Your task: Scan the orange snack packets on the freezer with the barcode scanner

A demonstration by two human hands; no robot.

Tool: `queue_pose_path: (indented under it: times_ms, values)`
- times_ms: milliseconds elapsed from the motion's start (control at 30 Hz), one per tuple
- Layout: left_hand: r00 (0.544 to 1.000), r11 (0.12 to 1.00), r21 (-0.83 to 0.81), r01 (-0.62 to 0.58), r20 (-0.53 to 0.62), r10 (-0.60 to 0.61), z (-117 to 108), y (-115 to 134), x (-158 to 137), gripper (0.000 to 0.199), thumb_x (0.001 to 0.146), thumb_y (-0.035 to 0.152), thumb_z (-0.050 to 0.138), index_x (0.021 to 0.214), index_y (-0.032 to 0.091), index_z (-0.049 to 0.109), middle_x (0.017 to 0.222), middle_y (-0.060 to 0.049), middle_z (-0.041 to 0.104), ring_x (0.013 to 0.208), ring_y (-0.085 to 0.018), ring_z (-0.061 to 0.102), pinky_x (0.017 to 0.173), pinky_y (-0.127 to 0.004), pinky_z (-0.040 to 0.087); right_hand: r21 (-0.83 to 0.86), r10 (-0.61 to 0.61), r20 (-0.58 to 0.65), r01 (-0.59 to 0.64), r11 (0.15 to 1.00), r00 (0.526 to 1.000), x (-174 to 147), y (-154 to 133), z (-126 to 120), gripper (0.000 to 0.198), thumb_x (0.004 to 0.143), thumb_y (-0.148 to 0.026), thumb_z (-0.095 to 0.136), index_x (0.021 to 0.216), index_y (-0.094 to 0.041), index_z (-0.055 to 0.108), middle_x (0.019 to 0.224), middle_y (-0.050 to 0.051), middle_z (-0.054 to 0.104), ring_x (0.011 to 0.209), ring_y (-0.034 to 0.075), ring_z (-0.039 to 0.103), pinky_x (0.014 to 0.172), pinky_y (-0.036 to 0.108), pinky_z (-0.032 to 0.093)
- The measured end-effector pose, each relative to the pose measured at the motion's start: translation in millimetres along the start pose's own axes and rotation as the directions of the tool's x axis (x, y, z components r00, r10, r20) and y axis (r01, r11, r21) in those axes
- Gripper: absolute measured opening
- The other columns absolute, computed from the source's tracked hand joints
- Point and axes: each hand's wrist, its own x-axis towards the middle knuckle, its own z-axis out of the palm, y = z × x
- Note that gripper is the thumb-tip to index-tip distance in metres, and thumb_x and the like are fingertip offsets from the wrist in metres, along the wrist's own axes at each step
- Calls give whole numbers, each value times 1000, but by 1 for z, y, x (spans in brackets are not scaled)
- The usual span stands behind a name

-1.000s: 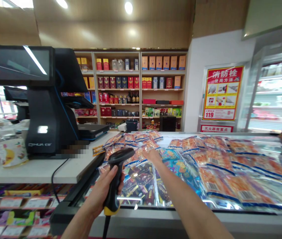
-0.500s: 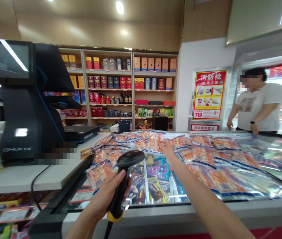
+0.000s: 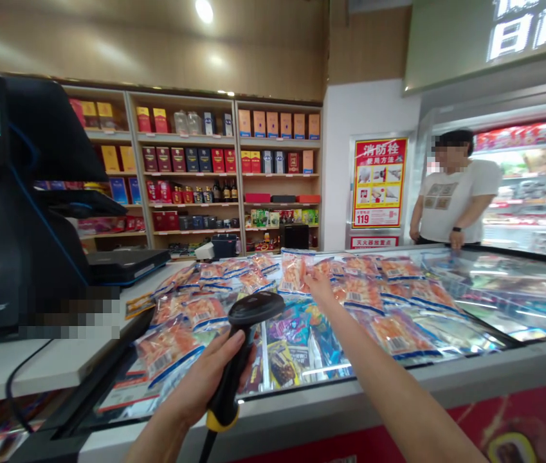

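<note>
My left hand (image 3: 224,370) is wrapped round the handle of a black barcode scanner (image 3: 256,308) with a yellow base; its head points forward and right. Farther off, my right hand (image 3: 318,283) grips the right edge of a clear packet of orange-pink food (image 3: 294,270), held upright with its barcode facing me. More packets of the same kind lie spread over the glass top of a chest freezer, such as one to the left (image 3: 169,350) and one to the right (image 3: 400,331). Colourful wrapped goods (image 3: 287,328) show through the glass beneath the scanner.
A black checkout scale with a screen (image 3: 26,212) stands on the white counter (image 3: 60,360) at left, its cable hanging down. Beyond the freezer, a person in a white T-shirt (image 3: 456,193) stands at right. Shelves of boxes (image 3: 186,173) line the back wall.
My view has turned to the right, so the scene has shifted left. The packet in my right hand now stands more upright and apart from the others. My left hand keeps the scanner.
</note>
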Motion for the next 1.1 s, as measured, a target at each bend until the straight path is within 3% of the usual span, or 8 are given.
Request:
queue_pose_path:
  times_ms: [133,267,400,500,667,800,933,1100]
  values:
    - [999,999,43,6,-34,-4,3,-1,7,31,69,44,50,69,13,53,47,1,52,40,-7,43,41,-19,32,-52,-50,-126,44,998,991,-2,-7,-38,27,68,-35,38,76,-15,54,66,2,58,62,14,51,56,22,37]
    - [1000,999,35,16,-27,-15,7,-5,13,33,69,45,50,68,12,54,42,1,50,38,-8,42,40,-20,32,-194,-126,-322,64,979,938,-9,1,-109,29,67,-38,35,68,-15,53,60,2,56,58,14,47,54,23,34]
    - [999,999,-18,41,3,-41,12,-13,18,30,69,44,50,70,14,53,45,2,52,39,-8,43,40,-20,33,-397,-102,-486,-115,911,868,-21,32,-181,28,66,-35,35,59,-15,54,51,3,52,51,14,43,49,24,30]
    - [999,999,-4,44,8,-44,15,-17,21,28,69,43,51,68,15,51,54,0,55,41,-7,45,41,-20,33,-521,-70,-512,-245,818,856,-29,59,-213,29,66,-33,35,61,-15,57,53,5,54,53,16,46,50,26,31]
    - [998,998,45,45,44,-47,24,-22,26,28,70,43,49,68,15,50,60,-1,56,42,-6,44,42,-20,33,-635,9,-436,-314,705,900,-37,77,-214,36,69,-32,34,83,-15,62,74,11,61,70,21,54,61,29,37]
    - [995,998,57,41,86,-46,28,-27,29,29,71,43,48,67,15,50,60,-1,56,43,-7,45,43,-21,33,-735,-48,-394,-283,616,918,-42,68,-196,48,72,-33,34,114,-15,46,95,14,58,85,25,53,71,38,38]
    - [998,997,46,60,26,-61,25,-27,28,29,69,44,50,68,15,51,58,-1,56,41,-7,44,42,-21,33,-867,-116,-249,-168,470,962,-45,63,-189,44,75,-32,31,116,-23,43,121,12,42,105,28,41,80,52,31]
    - [998,998,-2,57,-29,-57,12,-21,21,30,69,44,50,73,14,51,54,0,54,39,-8,44,40,-20,33,-849,-200,-308,-174,500,930,-42,54,-182,39,77,-27,28,111,-23,48,117,10,44,104,25,41,81,50,31]
